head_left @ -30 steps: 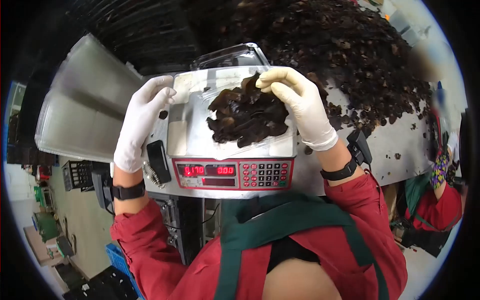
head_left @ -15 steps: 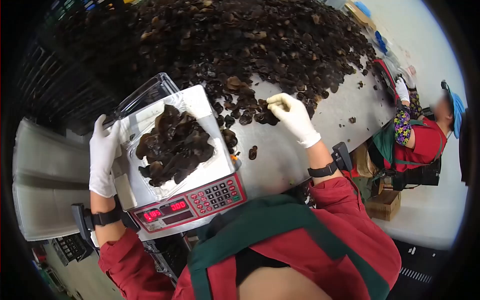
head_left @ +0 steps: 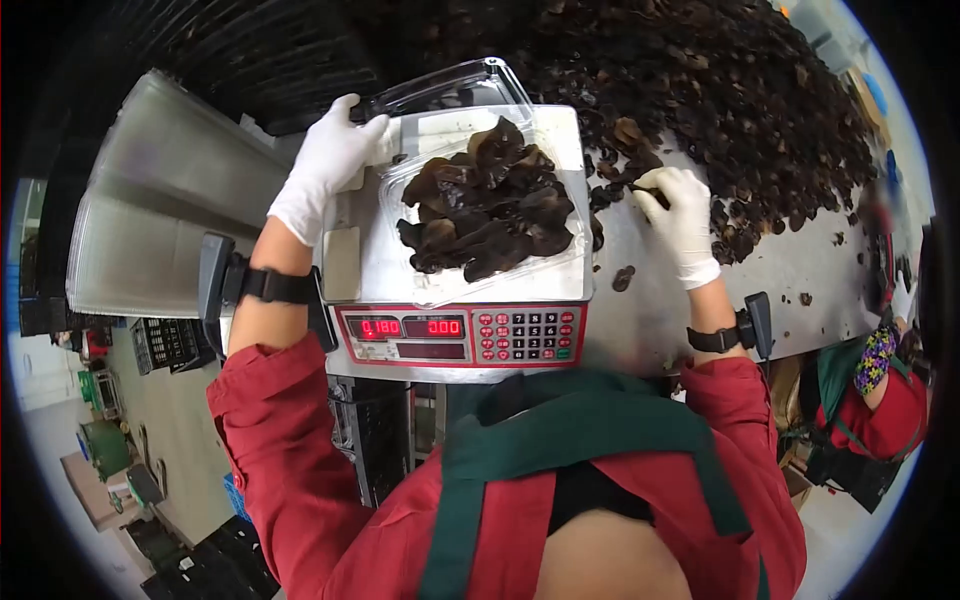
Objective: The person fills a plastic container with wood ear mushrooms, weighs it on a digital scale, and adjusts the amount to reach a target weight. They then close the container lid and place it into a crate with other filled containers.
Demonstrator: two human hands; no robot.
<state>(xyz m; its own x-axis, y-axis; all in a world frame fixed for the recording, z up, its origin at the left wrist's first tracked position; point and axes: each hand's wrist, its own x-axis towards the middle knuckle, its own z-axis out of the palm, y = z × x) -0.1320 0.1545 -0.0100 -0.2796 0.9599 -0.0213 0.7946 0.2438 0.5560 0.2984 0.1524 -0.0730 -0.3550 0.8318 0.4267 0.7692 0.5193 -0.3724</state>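
Dark wood ear mushrooms [head_left: 490,205] lie heaped in a clear plastic box [head_left: 440,290] on the weighing scale [head_left: 460,335]. The scale's red digits read 0.180 and 0.00. My left hand [head_left: 335,155], in a white glove, is at the box's upper left, thumb and fingers apart, near the raised clear lid [head_left: 450,80]. To the right of the scale, above the metal table, my gloved right hand [head_left: 685,215] has thumb and fingers pinched together. A small dark piece of wood ear mushroom [head_left: 634,190] shows at its fingertips.
A large pile of wood ear mushrooms [head_left: 740,90] covers the back of the metal table [head_left: 660,290]. Stacked clear plastic boxes [head_left: 170,210] stand at left. A co-worker in a red top [head_left: 880,415] is at far right. Black crates [head_left: 175,345] sit below left.
The view has turned, so the scale appears farther right and level. The reading dropped from 0.185 to 0.180. My right hand is still pinched beside the scale, my left still at the box.
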